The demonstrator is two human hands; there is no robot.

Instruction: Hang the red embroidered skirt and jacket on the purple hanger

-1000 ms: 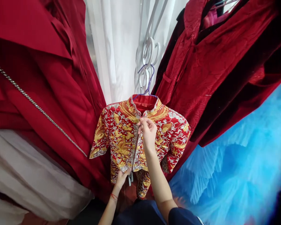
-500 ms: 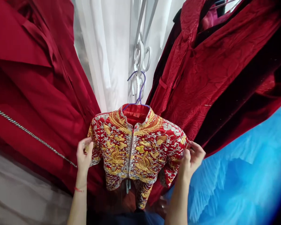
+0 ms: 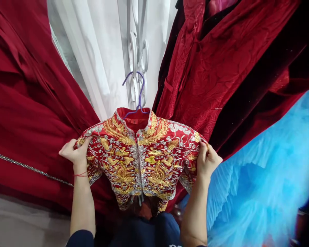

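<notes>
A red jacket (image 3: 141,154) with gold and silver embroidery hangs in front of me on a purple wire hanger (image 3: 140,91). A small size label shows inside its stand collar, and a closed zip runs down its front. My left hand (image 3: 76,151) is closed on the left-hand sleeve near the shoulder. On the other side, my right hand (image 3: 208,157) pinches the opposite sleeve just below the shoulder. Between the two hands the jacket is spread wide. The hanger's hook is up by the white metal scrollwork (image 3: 134,58); whether it is caught there I cannot tell.
Deep red garments (image 3: 36,113) fill the left side, one crossed by a glittering chain-like trim (image 3: 33,167). A patterned red dress (image 3: 203,79) and dark velvet hang at right. Light blue ruffled fabric (image 3: 260,171) lies lower right. White drapery (image 3: 84,44) stands behind.
My left hand has gone from a loose touch at the sleeve to a firm grip on it. The jacket now appears closer and more stretched out, and the view has shifted to the right.
</notes>
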